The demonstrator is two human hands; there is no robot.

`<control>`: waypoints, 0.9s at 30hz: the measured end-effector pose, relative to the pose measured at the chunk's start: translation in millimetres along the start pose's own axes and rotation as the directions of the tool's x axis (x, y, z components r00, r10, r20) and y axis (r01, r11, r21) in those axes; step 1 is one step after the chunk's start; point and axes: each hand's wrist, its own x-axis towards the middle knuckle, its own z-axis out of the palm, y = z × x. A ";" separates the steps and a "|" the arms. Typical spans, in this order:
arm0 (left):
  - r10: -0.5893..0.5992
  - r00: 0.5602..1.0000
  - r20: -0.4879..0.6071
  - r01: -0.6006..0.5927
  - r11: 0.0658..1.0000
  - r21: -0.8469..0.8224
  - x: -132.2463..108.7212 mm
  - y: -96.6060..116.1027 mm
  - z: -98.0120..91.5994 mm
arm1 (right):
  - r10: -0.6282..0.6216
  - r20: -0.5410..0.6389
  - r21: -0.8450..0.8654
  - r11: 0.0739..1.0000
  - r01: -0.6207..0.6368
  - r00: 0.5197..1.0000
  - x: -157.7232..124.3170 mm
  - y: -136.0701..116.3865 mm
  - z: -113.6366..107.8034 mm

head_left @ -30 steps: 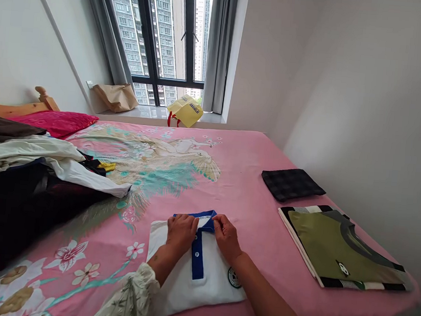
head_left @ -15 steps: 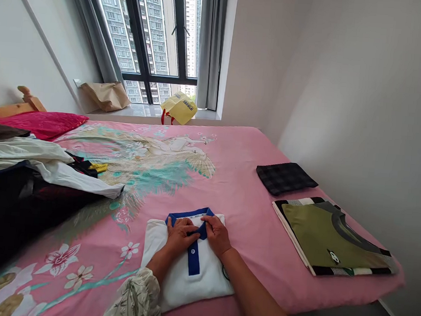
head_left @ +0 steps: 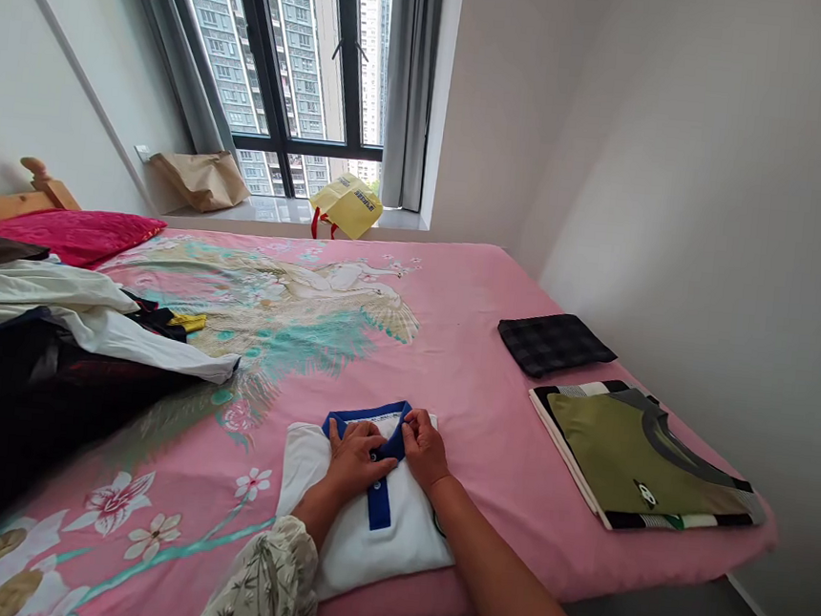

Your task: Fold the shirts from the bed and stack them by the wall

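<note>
A white polo shirt (head_left: 396, 546) with a blue collar and button placket lies folded at the near edge of the bed. My left hand (head_left: 356, 459) rests on its collar and placket, fingers stretched and apart, covering part of the neck opening. At the right side of the collar, my right hand (head_left: 428, 451) pinches the blue edge between thumb and fingers. A small dark emblem on the shirt's chest is mostly hidden by my right forearm.
Folded on the bed's right side are an olive T-shirt (head_left: 603, 450) atop other garments and a dark checked cloth (head_left: 555, 346). A loose clothes heap (head_left: 49, 411) fills the left, near a red pillow (head_left: 93, 234). A paper bag (head_left: 202, 180) and yellow bag (head_left: 351, 205) sit by the window.
My right hand has slid slightly right and down along the collar edge. My left hand remains on the collar, shifted a little to the right. The view has tilted slightly.
</note>
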 end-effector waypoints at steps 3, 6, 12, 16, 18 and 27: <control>-0.011 0.999 0.041 0.010 0.999 0.035 4.1 1.6 1.6 | -0.007 -0.018 0.019 1.000 0.007 1.000 -1.2 1.5 -0.6; 0.032 0.999 0.042 -0.032 0.999 0.003 6.1 1.8 6.3 | -0.013 -0.046 0.039 0.999 0.015 0.999 -2.3 2.2 -0.5; -0.042 0.999 0.007 0.042 0.985 -0.167 3.8 -2.8 10.4 | 0.012 -0.117 0.124 0.992 0.003 0.993 -3.8 -6.7 -1.3; -0.049 0.999 0.021 0.053 0.980 -0.191 1.8 -4.4 6.1 | 0.074 -0.212 0.101 0.994 -0.053 0.974 -13.9 -20.5 -8.2; -0.047 0.998 0.029 0.052 0.979 -0.199 0.9 -4.6 3.8 | 0.019 -0.221 -0.045 0.999 -0.029 0.975 -24.5 -25.1 -11.4; -0.025 0.999 0.039 0.033 0.972 -0.231 1.7 -8.2 3.3 | -0.003 -0.032 -0.291 0.957 -0.006 0.999 -44.5 -21.5 -7.2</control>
